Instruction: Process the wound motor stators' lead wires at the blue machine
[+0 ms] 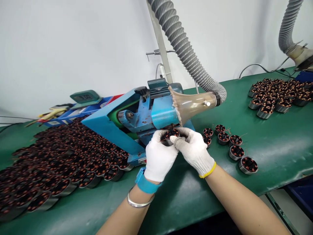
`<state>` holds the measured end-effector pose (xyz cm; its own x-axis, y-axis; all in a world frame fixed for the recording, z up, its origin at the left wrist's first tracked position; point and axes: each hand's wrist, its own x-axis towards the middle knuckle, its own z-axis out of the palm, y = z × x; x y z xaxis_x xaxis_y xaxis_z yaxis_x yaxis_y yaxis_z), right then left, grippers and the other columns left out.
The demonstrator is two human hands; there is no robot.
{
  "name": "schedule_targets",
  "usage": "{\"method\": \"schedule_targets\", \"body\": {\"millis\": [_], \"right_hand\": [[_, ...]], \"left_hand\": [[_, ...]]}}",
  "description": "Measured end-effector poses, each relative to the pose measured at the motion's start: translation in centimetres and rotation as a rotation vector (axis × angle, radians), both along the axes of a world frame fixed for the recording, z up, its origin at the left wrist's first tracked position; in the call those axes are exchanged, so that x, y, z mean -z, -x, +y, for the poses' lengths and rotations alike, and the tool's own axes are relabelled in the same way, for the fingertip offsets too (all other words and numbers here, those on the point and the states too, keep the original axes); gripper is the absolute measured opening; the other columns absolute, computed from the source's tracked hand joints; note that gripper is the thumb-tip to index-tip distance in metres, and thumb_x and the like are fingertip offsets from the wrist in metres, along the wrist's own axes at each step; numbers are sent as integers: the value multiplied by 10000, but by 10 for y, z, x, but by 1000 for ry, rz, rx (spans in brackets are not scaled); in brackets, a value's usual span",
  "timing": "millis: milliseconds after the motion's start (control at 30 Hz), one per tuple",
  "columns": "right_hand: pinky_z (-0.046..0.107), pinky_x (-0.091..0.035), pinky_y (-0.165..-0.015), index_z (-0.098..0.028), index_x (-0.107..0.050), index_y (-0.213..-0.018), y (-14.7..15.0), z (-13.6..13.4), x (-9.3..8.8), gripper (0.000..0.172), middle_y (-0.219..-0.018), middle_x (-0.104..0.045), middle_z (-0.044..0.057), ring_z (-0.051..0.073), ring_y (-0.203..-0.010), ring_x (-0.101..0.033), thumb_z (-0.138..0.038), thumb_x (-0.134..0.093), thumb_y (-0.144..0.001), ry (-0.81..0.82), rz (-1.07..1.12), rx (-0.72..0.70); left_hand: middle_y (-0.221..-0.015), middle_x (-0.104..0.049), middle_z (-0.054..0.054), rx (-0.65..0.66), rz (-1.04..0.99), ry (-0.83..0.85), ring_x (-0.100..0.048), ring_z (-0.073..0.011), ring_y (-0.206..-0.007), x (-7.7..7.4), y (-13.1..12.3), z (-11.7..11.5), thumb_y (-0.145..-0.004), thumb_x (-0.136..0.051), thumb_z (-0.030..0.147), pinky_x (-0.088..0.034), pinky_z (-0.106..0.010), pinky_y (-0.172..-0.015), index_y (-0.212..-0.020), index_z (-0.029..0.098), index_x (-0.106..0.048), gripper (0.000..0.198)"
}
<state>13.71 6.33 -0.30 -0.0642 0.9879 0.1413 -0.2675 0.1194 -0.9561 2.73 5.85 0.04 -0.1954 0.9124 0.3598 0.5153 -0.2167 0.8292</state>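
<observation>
Both my hands wear white knit gloves and meet in front of a blue machine (137, 114). My left hand (158, 158) is closed around a small round motor stator (171, 133) with copper windings, held up under the machine's clear suction funnel (193, 104). My right hand (194, 150) pinches at the stator's near rim with thumb and forefinger. A blue band and a metal bangle sit on my left wrist.
A large heap of stators (56, 166) covers the green mat (176, 202) at left. Several single stators (236, 151) lie in a loose row at right, another pile (278, 94) at far right. Grey ribbed hoses (183, 45) rise behind. A digital scale (84, 97) stands back left.
</observation>
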Motion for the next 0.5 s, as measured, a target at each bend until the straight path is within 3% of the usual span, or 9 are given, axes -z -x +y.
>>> {"method": "schedule_targets", "body": {"millis": [333,500], "right_hand": [[317,-544,-803,-161,-662,-1023,-1,2,2,313,-952,-713,56,205,-865,-666,-280,-667,-734,-19,28,-35],[345,-537,-828,-156,-659,-1040,-7,-11,1,386,-1003,-691,74,224,-909,-650,-290,-730,-685,-51,-227,19]], "left_hand": [[-852,-700,-42,-7,26,-70,-672,-219,-788,10,0,4,-666,-708,272,-542,-350,-743,-919,208,-583,289],[-897,-686,-52,-9,17,-175,-667,-222,-827,26,9,-11,-628,-752,285,-541,-362,-769,-984,198,-566,411]]}}
